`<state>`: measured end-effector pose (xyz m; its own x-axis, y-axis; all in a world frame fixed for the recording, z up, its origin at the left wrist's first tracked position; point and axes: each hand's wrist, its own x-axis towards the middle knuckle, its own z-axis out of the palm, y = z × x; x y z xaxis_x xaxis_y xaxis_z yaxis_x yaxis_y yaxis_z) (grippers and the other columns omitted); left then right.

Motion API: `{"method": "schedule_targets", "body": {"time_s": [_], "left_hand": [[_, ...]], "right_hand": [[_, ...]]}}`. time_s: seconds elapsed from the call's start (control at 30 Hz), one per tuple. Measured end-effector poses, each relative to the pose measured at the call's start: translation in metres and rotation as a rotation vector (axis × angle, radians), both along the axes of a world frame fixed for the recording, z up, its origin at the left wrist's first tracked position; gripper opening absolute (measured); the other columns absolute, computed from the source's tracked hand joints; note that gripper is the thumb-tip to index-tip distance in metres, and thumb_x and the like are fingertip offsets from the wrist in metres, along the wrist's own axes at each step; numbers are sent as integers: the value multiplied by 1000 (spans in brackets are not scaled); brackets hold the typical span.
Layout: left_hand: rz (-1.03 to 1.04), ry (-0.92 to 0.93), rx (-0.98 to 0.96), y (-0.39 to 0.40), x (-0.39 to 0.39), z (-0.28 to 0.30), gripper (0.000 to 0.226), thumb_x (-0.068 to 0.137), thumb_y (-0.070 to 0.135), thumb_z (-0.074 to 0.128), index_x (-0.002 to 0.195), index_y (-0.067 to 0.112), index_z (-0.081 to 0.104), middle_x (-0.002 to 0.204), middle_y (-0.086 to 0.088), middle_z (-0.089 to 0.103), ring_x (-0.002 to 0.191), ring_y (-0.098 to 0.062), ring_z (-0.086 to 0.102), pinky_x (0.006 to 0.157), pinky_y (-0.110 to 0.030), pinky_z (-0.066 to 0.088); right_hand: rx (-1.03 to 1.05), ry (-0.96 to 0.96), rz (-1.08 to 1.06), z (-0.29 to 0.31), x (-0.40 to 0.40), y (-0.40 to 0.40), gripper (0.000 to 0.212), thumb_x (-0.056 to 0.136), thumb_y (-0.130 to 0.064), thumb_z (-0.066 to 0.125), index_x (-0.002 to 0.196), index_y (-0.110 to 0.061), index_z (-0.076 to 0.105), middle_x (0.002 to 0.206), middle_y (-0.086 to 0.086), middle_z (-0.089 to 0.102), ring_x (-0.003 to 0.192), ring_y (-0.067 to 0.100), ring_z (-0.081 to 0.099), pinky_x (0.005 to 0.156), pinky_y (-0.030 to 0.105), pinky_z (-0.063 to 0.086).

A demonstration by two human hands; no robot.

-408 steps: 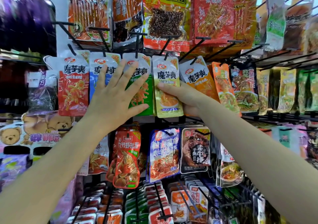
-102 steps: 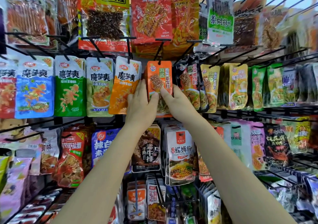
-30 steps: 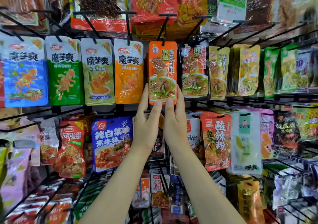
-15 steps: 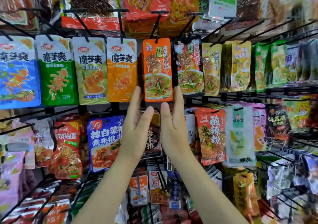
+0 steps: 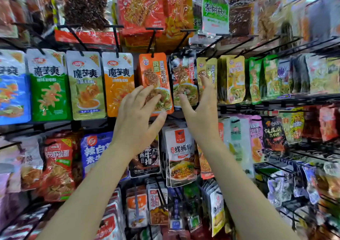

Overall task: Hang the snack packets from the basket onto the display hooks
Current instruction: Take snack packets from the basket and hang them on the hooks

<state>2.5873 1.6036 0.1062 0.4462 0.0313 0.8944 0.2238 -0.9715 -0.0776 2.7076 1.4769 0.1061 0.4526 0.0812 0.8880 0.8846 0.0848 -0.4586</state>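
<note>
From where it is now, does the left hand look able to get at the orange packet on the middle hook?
Probably yes: the left hand is open directly in front of the orange packet, fingertips over its lower half, nothing between them.

Both hands — left hand, right hand — spread before the hung orange packet.

The lower part of the orange packet is covered by the left hand. Packets at the upper right of the frame are blurred; top-row packets are cut off by the upper edge.
</note>
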Motion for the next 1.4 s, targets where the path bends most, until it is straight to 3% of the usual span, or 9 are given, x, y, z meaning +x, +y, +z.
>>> {"method": "schedule_targets", "body": {"time_s": [0.17, 0.27, 0.37, 0.53, 0.67, 0.87, 1.03, 1.17, 1.4], "left_hand": [[-20, 39, -24, 2, 3, 0, 63, 98, 58, 30, 150, 26, 47, 166, 7, 23, 154, -23, 12, 121, -50, 17], [-55, 85, -60, 4, 3, -5, 67, 96, 61, 27, 156, 31, 36, 169, 13, 8, 156, -18, -1, 122, -46, 10], [-72, 101, -89, 4, 3, -8, 70, 95, 62, 25, 158, 33, 29, 169, 16, 0, 156, -13, -8, 124, -45, 8], [-67, 105, -93, 4, 4, -8, 68, 95, 63, 25, 158, 35, 27, 168, 17, 0, 156, -13, -8, 125, -48, 9], [-74, 89, -86, 4, 3, -8, 69, 95, 62, 26, 157, 32, 31, 168, 16, 3, 156, -15, -7, 123, -45, 7], [-77, 96, -97, 3, 3, -8, 69, 95, 62, 27, 157, 33, 31, 168, 15, 2, 156, -12, -8, 124, -46, 8], [-69, 99, -78, 2, 2, -8, 69, 95, 61, 27, 157, 33, 30, 169, 12, 3, 156, -12, -8, 123, -41, 5], [-64, 107, -79, 3, 1, -8, 68, 96, 61, 27, 157, 34, 28, 169, 13, 1, 156, -12, -9, 124, -43, 6], [-72, 114, -90, 4, 0, -9, 69, 95, 62, 27, 158, 33, 29, 169, 12, 2, 156, -12, -9, 124, -43, 6]], "right_hand": [[-90, 173, 103, 25, 13, -4, 75, 102, -33, 58, 160, -13, 15, 165, 1, 20, 151, 14, 18, 119, 25, 18], [-184, 203, 113, 30, 19, -3, 68, 106, -35, 47, 161, -15, 11, 168, 0, 14, 154, 15, 11, 117, 22, 10], [-225, 228, 153, 28, 23, 1, 64, 108, -37, 39, 162, -17, 9, 169, -2, 11, 154, 13, 11, 118, 25, 12], [-192, 269, 203, 28, 29, 5, 57, 110, -30, 33, 162, -18, 12, 168, -2, 14, 153, 12, 12, 110, 18, 11], [-157, 313, 228, 31, 32, 5, 52, 111, -29, 31, 161, -18, 20, 166, -1, 23, 152, 15, 19, 118, 26, 17], [-138, 364, 220, 37, 37, 3, 48, 110, -28, 30, 157, -17, 31, 159, 1, 37, 147, 19, 31, 115, 30, 26], [-126, 353, 240, 35, 34, 2, 54, 109, -40, 34, 157, -17, 30, 157, 0, 40, 144, 18, 34, 101, 24, 26], [-150, 329, 208, 35, 33, 3, 53, 108, -39, 35, 157, -19, 30, 155, -1, 42, 142, 17, 36, 95, 20, 24], [-121, 300, 205, 31, 32, 2, 52, 108, -38, 38, 156, -17, 32, 155, 0, 43, 142, 17, 38, 109, 27, 30]]}}
